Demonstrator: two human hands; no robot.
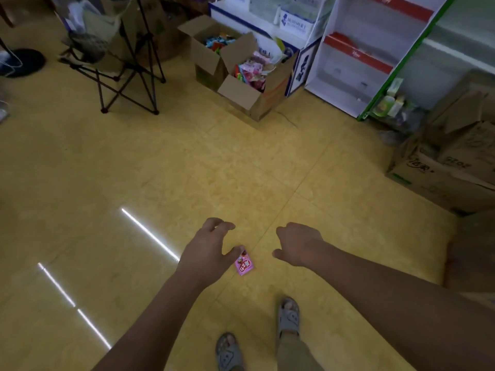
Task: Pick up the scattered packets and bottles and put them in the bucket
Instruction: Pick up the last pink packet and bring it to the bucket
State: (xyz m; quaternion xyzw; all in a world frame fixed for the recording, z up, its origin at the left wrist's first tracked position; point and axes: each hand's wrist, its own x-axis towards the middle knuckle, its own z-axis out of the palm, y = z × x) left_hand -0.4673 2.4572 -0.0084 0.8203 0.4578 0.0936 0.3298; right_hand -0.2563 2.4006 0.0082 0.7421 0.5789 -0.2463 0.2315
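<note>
Logged pink packet lower centre on floor, at thumb tip of left hand; contact unclear. Recorded that and right hand loosely curled, empty. Noted open cardboard boxes upper centre, full of colourful packets.

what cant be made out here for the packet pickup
- Bucket: nowhere in the head view, so it lies beyond the picture's edges.
- Pink packet: its top corner is covered by the thumb of the left hand; touching or just above it, cannot tell.
- Right hand: its fingers curl under its own back, so whether it holds anything is hidden.
- Cardboard box: the contents are too small and blurred to identify.
</note>
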